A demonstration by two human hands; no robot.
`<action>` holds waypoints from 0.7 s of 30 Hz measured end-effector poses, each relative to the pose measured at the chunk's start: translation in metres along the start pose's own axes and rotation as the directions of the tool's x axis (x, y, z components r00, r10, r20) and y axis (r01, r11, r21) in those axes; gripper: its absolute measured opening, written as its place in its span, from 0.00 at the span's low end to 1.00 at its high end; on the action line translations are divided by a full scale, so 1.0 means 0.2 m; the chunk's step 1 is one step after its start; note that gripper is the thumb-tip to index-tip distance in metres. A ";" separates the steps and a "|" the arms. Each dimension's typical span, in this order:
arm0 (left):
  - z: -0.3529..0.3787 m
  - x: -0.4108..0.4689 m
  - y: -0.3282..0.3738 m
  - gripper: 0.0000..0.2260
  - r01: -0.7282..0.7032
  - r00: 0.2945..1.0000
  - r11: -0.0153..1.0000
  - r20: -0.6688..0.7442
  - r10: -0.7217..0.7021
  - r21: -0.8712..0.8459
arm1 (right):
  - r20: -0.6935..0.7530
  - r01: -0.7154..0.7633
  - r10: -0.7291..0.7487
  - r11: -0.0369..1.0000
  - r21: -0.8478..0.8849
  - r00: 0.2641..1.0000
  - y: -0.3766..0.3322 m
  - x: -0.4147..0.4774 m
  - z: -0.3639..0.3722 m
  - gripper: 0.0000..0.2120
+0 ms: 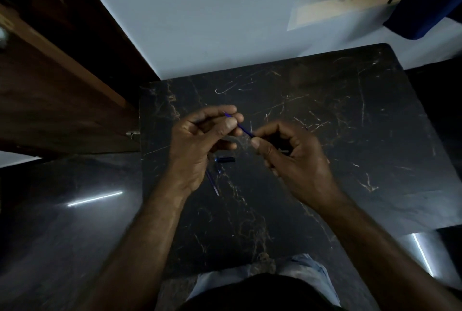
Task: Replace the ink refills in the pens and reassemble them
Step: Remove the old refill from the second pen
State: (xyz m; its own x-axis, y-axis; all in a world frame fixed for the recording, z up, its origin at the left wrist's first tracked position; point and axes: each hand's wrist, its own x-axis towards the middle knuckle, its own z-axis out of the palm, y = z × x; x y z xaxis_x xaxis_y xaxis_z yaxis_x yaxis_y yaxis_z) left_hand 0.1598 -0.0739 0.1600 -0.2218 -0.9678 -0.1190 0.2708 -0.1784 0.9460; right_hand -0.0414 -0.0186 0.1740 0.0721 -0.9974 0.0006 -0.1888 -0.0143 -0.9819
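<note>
- Both hands are raised a little above the dark marble-patterned table (325, 115), close together near its middle.
- The left hand (200, 145) is curled, with the thumb pressed toward the index fingertip; these two pinch the upper end of a thin blue ink refill (241, 127). The other fingers fold loosely into the palm.
- The refill slants down and to the right across the small gap between the hands.
- The right hand (295, 158) is also curled, thumb and forefinger closed on the refill's lower end. Something dark sits inside that fist, perhaps a pen barrel, but the light is too dim to tell.
- On the table below the hands lies a short dark blue pen piece (225, 159), probably a cap or barrel section, lying roughly crosswise.
- Just beside it, partly under the left wrist, a second thin refill (213, 183) lies on the tabletop, slanting toward the near edge. A tiny blue part (219, 170) rests between the two.
- The person's light blue trousers (310, 275) show at the table's near edge.
</note>
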 end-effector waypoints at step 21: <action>-0.20 -0.09 -0.85 0.08 0.458 0.845 0.770 -0.485 -0.224 0.444 | -0.076 -0.079 0.083 0.995 0.062 0.994 0.15 -0.06 -0.10 0.03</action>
State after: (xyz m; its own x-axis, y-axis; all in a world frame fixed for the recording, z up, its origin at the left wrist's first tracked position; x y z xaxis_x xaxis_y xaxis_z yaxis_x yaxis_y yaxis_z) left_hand 0.1552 -0.0332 -0.0111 0.2061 -0.8645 -0.4585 -0.3086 -0.5020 0.8079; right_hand -0.0675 -0.0092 0.1484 -0.0182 -0.9976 -0.0669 -0.1327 0.0688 -0.9888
